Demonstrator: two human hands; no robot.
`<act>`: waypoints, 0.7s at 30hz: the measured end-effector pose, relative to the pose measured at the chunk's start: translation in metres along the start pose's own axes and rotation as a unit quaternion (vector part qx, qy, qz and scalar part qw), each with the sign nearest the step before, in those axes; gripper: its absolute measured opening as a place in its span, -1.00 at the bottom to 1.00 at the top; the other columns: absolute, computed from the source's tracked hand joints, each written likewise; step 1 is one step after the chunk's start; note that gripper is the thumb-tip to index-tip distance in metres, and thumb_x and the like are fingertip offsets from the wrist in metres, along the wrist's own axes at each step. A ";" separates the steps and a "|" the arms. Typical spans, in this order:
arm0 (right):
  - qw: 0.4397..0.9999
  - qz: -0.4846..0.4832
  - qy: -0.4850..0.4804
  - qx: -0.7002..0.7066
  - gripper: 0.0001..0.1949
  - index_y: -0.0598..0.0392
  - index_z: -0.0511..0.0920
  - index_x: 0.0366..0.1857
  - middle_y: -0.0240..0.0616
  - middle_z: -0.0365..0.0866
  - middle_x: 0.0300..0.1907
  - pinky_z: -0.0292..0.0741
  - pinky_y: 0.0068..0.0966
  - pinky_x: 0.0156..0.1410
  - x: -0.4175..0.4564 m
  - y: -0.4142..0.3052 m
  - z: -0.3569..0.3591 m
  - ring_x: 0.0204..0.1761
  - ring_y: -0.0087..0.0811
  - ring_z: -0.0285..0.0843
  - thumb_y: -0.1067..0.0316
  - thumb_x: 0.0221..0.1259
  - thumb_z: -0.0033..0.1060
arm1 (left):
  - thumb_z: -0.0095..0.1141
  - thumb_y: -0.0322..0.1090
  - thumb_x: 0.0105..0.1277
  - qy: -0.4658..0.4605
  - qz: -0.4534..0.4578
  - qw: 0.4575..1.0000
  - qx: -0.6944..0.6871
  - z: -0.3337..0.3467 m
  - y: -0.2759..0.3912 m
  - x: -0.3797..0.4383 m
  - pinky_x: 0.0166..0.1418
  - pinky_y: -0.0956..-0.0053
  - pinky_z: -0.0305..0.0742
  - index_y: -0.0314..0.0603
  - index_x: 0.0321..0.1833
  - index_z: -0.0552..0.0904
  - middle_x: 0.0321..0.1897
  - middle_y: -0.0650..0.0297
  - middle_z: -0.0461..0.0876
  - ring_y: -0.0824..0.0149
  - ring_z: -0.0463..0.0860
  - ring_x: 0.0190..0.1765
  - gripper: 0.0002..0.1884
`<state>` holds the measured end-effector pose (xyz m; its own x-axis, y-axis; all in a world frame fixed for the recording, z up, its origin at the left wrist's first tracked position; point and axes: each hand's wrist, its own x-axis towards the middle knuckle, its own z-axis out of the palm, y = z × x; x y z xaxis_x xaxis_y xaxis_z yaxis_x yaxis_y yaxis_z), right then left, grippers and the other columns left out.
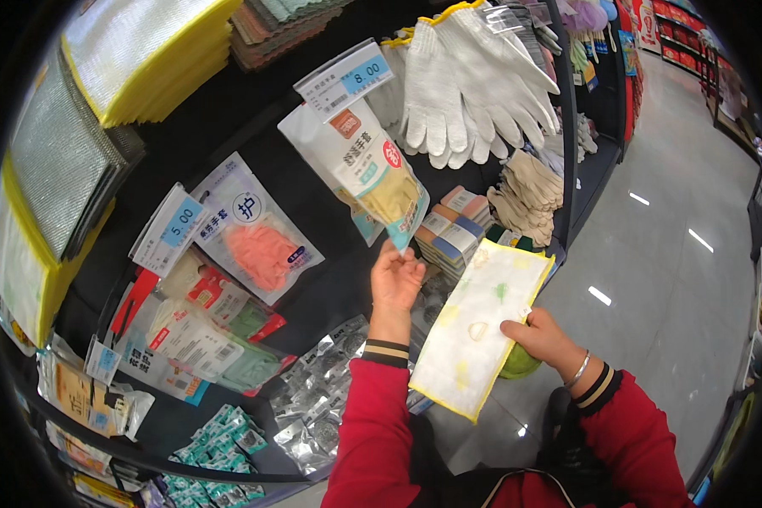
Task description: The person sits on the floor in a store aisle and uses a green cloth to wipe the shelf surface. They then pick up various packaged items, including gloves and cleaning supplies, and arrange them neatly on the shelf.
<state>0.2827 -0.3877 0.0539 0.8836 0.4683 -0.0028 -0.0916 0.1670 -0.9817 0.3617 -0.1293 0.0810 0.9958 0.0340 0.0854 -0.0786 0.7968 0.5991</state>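
Observation:
My right hand point(543, 336) grips the edge of a white cloth with yellow trim point(476, 330) and faint green and yellow marks. Something green and rounded point(519, 362) shows partly behind the cloth, below my fingers. My left hand point(397, 279), fingers curled, is at the bottom tip of a hanging clear-and-white packet of yellowish gloves point(387, 184); whether it pinches the packet I cannot tell. White knit work gloves with yellow cuffs point(463, 89) hang to the upper right of that packet. Left of it hangs a packet of pink gloves point(263, 254).
Stacked banded cloths point(451, 235) and beige gloves point(527, 190) lie on the shelf behind the held cloth. Silver packets of scourers point(317, 394) and small teal packets point(219, 457) lie lower left. Yellow-edged mats point(146, 57) hang upper left. A grey aisle floor point(660, 254) runs along the right.

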 end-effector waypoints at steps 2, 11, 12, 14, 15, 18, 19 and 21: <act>1.000 -0.009 0.000 -0.010 -0.71 0.30 0.52 -0.10 -0.27 0.60 -0.14 0.42 -0.54 0.00 0.000 0.000 -0.001 -0.11 -0.50 0.51 0.37 0.11 0.09 | -0.10 -0.39 0.05 0.007 -0.019 0.999 -0.033 -0.007 0.006 0.001 -0.47 0.48 0.51 -0.13 -0.13 0.51 -0.61 0.32 0.42 0.46 0.37 -0.66 -0.71; 1.000 0.002 -0.010 -0.022 -0.68 0.28 0.52 -0.10 -0.22 0.62 -0.18 0.44 -0.52 -0.03 -0.002 -0.001 0.005 -0.15 -0.49 0.53 0.31 0.10 0.11 | -0.17 -0.36 0.06 -0.003 -0.051 0.996 -0.077 -0.030 0.042 0.002 -0.46 0.47 0.46 -0.23 -0.58 0.38 -0.72 0.32 0.31 0.46 0.25 -0.72 -0.86; 0.999 0.010 -0.014 -0.035 -0.67 0.28 0.52 -0.09 -0.21 0.63 -0.18 0.44 -0.52 -0.03 -0.002 -0.002 0.005 -0.16 -0.49 0.54 0.30 0.11 0.11 | -0.17 -0.36 0.06 -0.009 -0.048 0.995 -0.082 -0.029 0.045 0.003 -0.46 0.48 0.46 -0.22 -0.59 0.38 -0.72 0.32 0.30 0.47 0.25 -0.72 -0.86; 0.999 0.005 -0.028 -0.025 -0.67 0.28 0.52 -0.10 -0.18 0.63 -0.18 0.45 -0.51 -0.04 -0.003 -0.001 0.007 -0.17 -0.46 0.55 0.28 0.11 0.10 | -0.16 -0.37 0.07 -0.010 -0.045 0.995 -0.084 -0.032 0.050 0.001 -0.45 0.48 0.46 -0.21 -0.58 0.37 -0.72 0.33 0.30 0.48 0.25 -0.71 -0.87; 0.999 0.000 -0.035 -0.022 -0.67 0.28 0.52 -0.10 -0.16 0.63 -0.18 0.45 -0.51 -0.05 -0.003 -0.001 0.007 -0.17 -0.45 0.56 0.27 0.11 0.10 | -0.16 -0.38 0.07 -0.008 -0.045 0.996 -0.081 -0.033 0.053 0.001 -0.45 0.48 0.46 -0.22 -0.58 0.38 -0.72 0.33 0.30 0.49 0.25 -0.71 -0.87; 0.997 0.005 -0.050 -0.054 -0.67 0.26 0.52 -0.10 -0.13 0.63 -0.18 0.46 -0.50 -0.05 -0.004 -0.009 0.010 -0.19 -0.38 0.58 0.26 0.12 0.09 | -0.17 -0.42 0.10 -0.031 -0.043 0.994 -0.095 -0.039 0.059 0.001 -0.39 0.42 0.51 -0.31 -0.43 0.43 -0.68 0.28 0.32 0.47 0.28 -0.69 -0.88; 0.997 0.004 -0.054 -0.060 -0.67 0.25 0.52 -0.10 -0.12 0.63 -0.18 0.46 -0.49 -0.05 -0.003 -0.008 0.009 -0.19 -0.35 0.59 0.25 0.12 0.09 | -0.17 -0.44 0.11 -0.045 -0.042 0.993 -0.105 -0.041 0.059 0.002 -0.37 0.38 0.53 -0.36 -0.37 0.45 -0.67 0.25 0.33 0.45 0.29 -0.69 -0.86; 0.996 -0.001 -0.062 -0.071 -0.67 0.23 0.51 -0.09 -0.09 0.63 -0.19 0.47 -0.46 -0.06 -0.002 -0.004 0.009 -0.19 -0.29 0.60 0.24 0.12 0.08 | -0.17 -0.44 0.13 -0.048 -0.044 0.993 -0.101 -0.041 0.058 0.003 -0.37 0.38 0.53 -0.36 -0.33 0.46 -0.66 0.25 0.33 0.45 0.28 -0.69 -0.85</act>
<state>0.2774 -0.3810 0.0601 0.8192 0.5733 0.0141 -0.0162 0.0477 -0.9987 0.3624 -0.0583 0.0829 0.9885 -0.0904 0.1216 0.0286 0.8993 0.4364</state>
